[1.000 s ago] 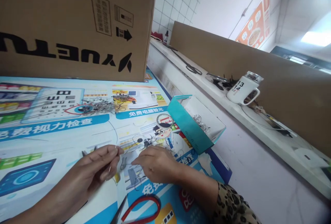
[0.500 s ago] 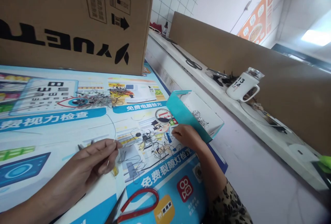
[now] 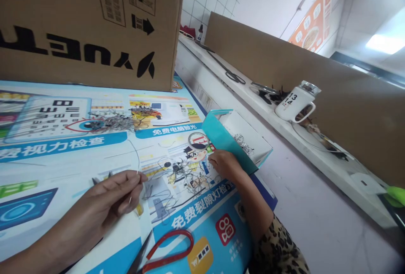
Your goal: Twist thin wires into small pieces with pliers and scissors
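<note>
My left hand (image 3: 118, 194) is closed in a pinch on a thin, curved wire (image 3: 138, 160); the wire rises above the fingertips and its lower end shows beneath them. To the right, my right hand (image 3: 224, 165) is closed beside a teal and white box (image 3: 226, 145), and whatever its fingers hold is hidden. Inside this open box lies a tangle of thin wire pieces (image 3: 243, 142). Between both hands, a loose heap of wire pieces (image 3: 194, 181) spreads over the printed table cover (image 3: 123, 240). Another wire pile (image 3: 115, 121) lies beyond my left hand.
Red-handled scissors (image 3: 177, 232) lie at the near edge. Dark pointed tips of a tool (image 3: 95, 180) stick out behind my left hand. A large cardboard box (image 3: 95, 8) stands at the back left. Along the right, a ledge (image 3: 262, 107) carries a white mug (image 3: 292, 104).
The view has shifted slightly. My right hand has turned a little beside the teal box; my left hand keeps its pinch on the wire.
</note>
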Motion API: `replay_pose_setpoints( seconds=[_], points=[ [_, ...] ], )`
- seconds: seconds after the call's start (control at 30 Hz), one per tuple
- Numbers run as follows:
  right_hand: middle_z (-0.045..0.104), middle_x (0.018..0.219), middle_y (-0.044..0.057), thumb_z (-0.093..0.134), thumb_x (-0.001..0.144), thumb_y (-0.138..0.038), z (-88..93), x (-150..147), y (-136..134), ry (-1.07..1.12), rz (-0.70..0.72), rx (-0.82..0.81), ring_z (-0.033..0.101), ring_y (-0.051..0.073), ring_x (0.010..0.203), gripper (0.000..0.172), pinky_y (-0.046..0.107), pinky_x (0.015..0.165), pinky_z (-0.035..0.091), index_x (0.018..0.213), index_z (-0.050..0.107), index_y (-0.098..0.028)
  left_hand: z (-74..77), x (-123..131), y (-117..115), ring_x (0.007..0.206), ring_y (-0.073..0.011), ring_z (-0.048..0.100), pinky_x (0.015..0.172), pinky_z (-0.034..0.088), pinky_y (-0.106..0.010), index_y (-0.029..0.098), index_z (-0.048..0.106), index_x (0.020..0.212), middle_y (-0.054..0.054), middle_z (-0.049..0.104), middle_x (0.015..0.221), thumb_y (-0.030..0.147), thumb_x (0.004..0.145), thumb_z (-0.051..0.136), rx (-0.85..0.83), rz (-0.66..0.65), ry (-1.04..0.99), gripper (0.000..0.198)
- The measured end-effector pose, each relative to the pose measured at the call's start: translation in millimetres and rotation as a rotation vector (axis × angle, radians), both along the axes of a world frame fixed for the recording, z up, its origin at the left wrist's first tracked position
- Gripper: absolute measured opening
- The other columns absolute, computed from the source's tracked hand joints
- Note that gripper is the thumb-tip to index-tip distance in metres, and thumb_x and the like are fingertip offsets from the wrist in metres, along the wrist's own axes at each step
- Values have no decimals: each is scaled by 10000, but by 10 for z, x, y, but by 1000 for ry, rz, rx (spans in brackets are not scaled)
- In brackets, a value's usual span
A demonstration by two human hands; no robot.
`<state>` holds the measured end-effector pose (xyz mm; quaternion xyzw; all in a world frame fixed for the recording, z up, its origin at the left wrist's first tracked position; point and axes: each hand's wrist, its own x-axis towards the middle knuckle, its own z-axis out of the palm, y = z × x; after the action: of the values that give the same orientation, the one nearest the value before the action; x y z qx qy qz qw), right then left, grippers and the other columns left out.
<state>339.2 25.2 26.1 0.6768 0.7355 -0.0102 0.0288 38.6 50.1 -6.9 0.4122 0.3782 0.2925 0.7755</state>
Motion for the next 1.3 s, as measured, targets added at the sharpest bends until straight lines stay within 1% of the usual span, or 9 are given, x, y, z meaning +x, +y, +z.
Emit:
replay_pose_setpoints(
  seconds=[0.13, 0.23, 0.4, 0.53, 0.7, 0.87, 1.07, 1.17, 1.3],
  points=[
    [630, 907, 87, 397, 920, -232, -51, -35, 16, -87, -4, -35, 561, 165, 887, 271, 233, 727, 359, 817, 633, -148, -10, -3, 4, 539, -131, 335, 503, 335, -210, 198, 483, 588, 18, 405, 528, 456, 796, 556, 10, -6, -15, 339],
    [622, 928, 94, 386, 914, -184, -38, -100, 4, -173, -9, -47, 556, 175, 887, 242, 250, 728, 373, 853, 617, -145, -16, -2, 4, 543, -128, 337, 508, 335, -208, 196, 496, 601, 19, 407, 531, 451, 803, 551, 9, -6, -25, 330],
    [612, 922, 134, 431, 861, -107, -25, -245, 11, -272, 91, -37, 546, 226, 896, 170, 298, 738, 388, 873, 601, -114, -48, -8, 11, 537, -115, 320, 507, 324, -198, 193, 548, 677, 33, 400, 528, 428, 818, 549, -9, 7, -56, 274],
    [621, 916, 153, 411, 840, -74, -68, -207, 70, -222, 80, -17, 555, 227, 854, 199, 298, 708, 381, 891, 601, -99, -76, -29, 15, 536, -103, 297, 521, 318, -184, 198, 596, 793, 44, 404, 538, 409, 830, 548, -20, -10, -91, 220],
    [642, 821, 83, 474, 819, -162, -54, -10, 162, -166, 29, 13, 555, 170, 734, 130, 247, 617, 346, 782, 597, -138, -90, -43, 17, 535, -105, 288, 518, 313, -190, 185, 564, 700, 41, 393, 536, 425, 836, 531, -11, -26, -99, 278],
    [628, 904, 62, 387, 877, -191, -67, 38, 364, -113, -40, 109, 540, 147, 809, 198, 229, 658, 335, 869, 581, -150, -57, -15, 14, 544, -112, 289, 520, 315, -192, 181, 512, 629, 35, 386, 538, 444, 835, 521, -24, -34, -57, 334],
    [626, 930, 77, 388, 898, -218, -251, -28, 674, -53, -54, 136, 549, 143, 820, 225, 218, 659, 344, 870, 599, -148, -41, -23, -1, 552, -122, 317, 538, 331, -207, 191, 518, 643, 25, 402, 536, 426, 830, 532, -22, -33, -69, 301],
    [627, 924, 87, 383, 911, -232, -315, -20, 734, -43, -44, 126, 550, 150, 827, 245, 224, 656, 347, 862, 606, -141, -30, -25, -2, 545, -125, 318, 525, 329, -211, 199, 535, 658, 23, 409, 539, 430, 819, 545, -38, -20, -61, 282],
    [626, 899, 90, 399, 913, -227, -334, 0, 750, -38, -8, 97, 539, 155, 852, 245, 225, 685, 351, 833, 611, -133, -7, -3, 8, 541, -124, 323, 517, 329, -208, 204, 548, 664, 24, 414, 537, 432, 794, 576, -57, -7, -52, 265]
  ],
)
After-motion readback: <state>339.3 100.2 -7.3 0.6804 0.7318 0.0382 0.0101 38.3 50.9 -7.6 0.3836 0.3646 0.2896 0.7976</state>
